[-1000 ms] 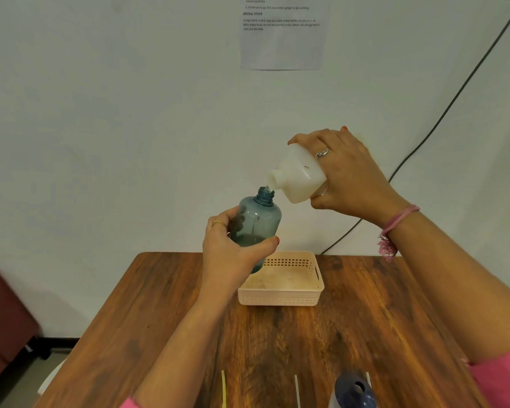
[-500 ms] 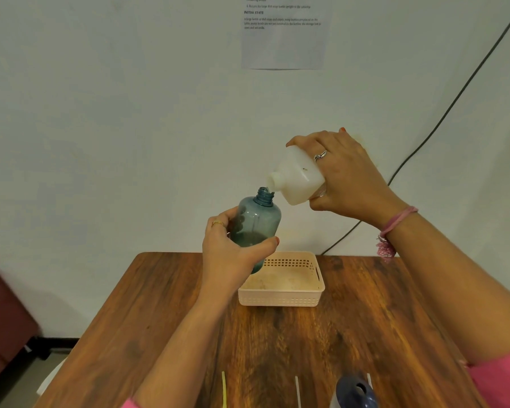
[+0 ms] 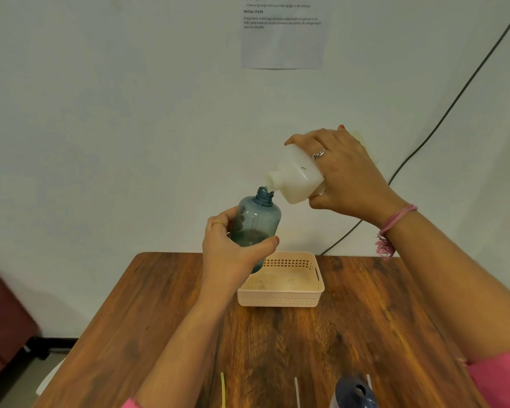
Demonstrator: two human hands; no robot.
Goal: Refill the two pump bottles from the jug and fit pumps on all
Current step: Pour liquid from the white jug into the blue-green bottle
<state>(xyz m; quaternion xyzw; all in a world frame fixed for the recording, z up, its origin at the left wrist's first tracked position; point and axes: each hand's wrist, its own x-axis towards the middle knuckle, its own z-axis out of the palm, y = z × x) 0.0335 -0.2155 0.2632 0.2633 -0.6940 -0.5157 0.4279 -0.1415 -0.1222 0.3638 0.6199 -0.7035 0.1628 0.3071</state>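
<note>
Jug tipped steeply, long axis slanting down toward the left, spout just above and touching or nearly touching the bottle's open neck; cannot tell which

Right hand wrapped over the jug's upper body from the right, fingers curled round it, clamped on

Bottle, blue-tinted and see-through, held nearly upright, neck leaning a little toward the jug; dark liquid in its lower part, upper part looking empty, so probably only partly filled

Left hand gripping the bottle's lower half from the left, thumb across the front, fingers curled behind

Both held in the air above the far end of the table, bottle's base just over the near-left corner of the basket

Coming move likely more tilt on the jug, spout kept over the narrow neck; small mouth, so spill risk over the basket and table

Basket near the table's far edge, below the bottle, nothing plainly seen inside

Second bottle, dark blue, at the table's near edge, well apart from the basket, no pump on it

Thin tubes, one yellow and one pale, lying on the table left of that bottle, probably pump stems

Cable running along the wall behind the jug; nothing between spout and neck
</note>
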